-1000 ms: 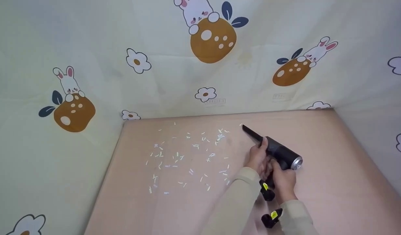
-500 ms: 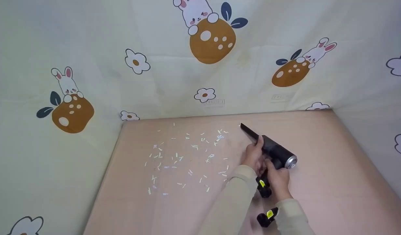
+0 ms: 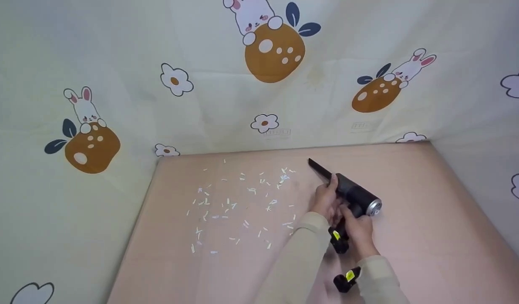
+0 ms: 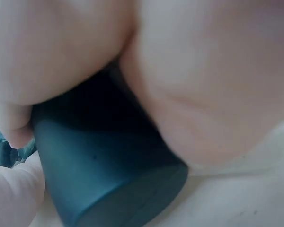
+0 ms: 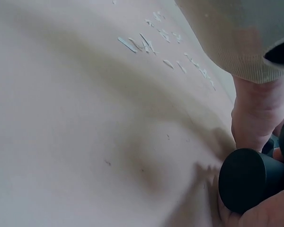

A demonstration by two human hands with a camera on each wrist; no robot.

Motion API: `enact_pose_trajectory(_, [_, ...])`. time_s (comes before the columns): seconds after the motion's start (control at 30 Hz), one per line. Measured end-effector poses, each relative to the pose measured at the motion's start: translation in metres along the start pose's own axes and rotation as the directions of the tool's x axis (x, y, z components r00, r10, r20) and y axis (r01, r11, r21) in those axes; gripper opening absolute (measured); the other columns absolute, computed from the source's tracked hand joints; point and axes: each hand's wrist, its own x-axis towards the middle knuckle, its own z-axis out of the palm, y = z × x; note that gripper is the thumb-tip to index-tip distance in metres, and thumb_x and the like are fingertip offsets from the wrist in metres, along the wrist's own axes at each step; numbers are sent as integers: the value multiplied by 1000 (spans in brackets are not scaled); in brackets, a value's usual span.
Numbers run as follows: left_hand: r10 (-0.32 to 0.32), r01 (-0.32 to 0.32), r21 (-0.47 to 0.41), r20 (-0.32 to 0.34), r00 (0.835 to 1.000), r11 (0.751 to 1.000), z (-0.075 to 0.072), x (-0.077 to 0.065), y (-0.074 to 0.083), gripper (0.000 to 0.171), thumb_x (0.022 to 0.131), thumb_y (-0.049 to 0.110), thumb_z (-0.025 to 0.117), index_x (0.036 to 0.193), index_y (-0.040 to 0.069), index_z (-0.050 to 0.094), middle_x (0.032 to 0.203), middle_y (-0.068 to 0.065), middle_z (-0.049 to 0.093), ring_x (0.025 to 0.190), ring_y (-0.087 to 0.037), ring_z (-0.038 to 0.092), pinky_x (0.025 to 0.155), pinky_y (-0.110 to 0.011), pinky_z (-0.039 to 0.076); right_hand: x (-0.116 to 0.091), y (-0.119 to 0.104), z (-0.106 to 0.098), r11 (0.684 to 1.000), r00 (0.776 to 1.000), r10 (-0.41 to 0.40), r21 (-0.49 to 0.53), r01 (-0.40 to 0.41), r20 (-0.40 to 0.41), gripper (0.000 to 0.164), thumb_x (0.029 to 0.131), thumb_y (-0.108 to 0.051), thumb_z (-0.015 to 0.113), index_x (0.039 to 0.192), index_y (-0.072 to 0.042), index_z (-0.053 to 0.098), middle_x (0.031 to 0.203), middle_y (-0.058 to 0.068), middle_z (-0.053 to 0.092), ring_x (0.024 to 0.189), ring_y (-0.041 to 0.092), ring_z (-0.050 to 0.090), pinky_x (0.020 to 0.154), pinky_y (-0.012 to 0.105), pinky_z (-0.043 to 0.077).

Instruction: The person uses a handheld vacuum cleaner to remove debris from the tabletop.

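A black handheld vacuum cleaner [image 3: 360, 195] with a slim nozzle [image 3: 318, 167] and a silver rear end is held above the right side of the surface. The nozzle points to the back left. My left hand [image 3: 325, 200] grips it from the left, its thumb up along the body. My right hand [image 3: 360, 230] holds it by the handle from behind. In the left wrist view, fingers curl round the handle's dark flat end [image 4: 118, 175]; the right wrist view also has the handle end [image 5: 244, 179]. Many small pale paper scraps [image 3: 252, 191] lie scattered left of the nozzle.
The pinkish covered surface [image 3: 428, 236] meets a cloth wall [image 3: 217, 114] printed with rabbits and flowers at the back. Similar cloth rises on the left and right. Black wrist cameras [image 3: 339, 240] sit by both wrists.
The vacuum cleaner and both hands have shifted slightly left. A scrap at the nozzle tip in the earlier frames no longer shows there. The other scraps lie much as before.
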Motion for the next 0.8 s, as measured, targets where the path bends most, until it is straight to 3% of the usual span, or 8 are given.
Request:
enact_pose_trajectory(0.27, [-12,12,12,-5,1000,1000,-2,0,0,49,101,46,59,125,3,61,96,-7,67,84,-16,62,77,-24,53,0,-1,-4,998,997,33,43,-36,70,60,98,-35,64,132,8,41,121,16,49,97,19,55,77,17,48])
enact_pose_trajectory(0.4, [-5,5,10,-1,1000,1000,-4,0,0,53,100,46,59,128,1,60,104,-7,66,92,-15,61,87,-25,54,-1,-2,-5,995,994,50,77,-57,94,54,98,-33,63,130,5,42,116,11,50,91,15,57,73,17,51])
enact_pose_trajectory(0.57, [-4,9,-112,37,999,994,-5,-2,-1,52,101,40,60,130,-3,58,117,-12,71,111,-22,68,99,-32,57,-2,-2,-9,996,993,58,57,-64,99,49,98,-31,63,126,4,43,111,9,53,86,13,57,69,18,51])
enact_pose_trajectory(0.8, [-6,18,-215,56,998,976,-9,-4,-3,48,102,34,61,129,-4,58,120,-18,72,115,-30,69,100,-37,57,-3,-1,-10,998,992,54,23,-57,115,55,98,-28,62,133,8,39,119,14,49,95,17,55,75,16,48])
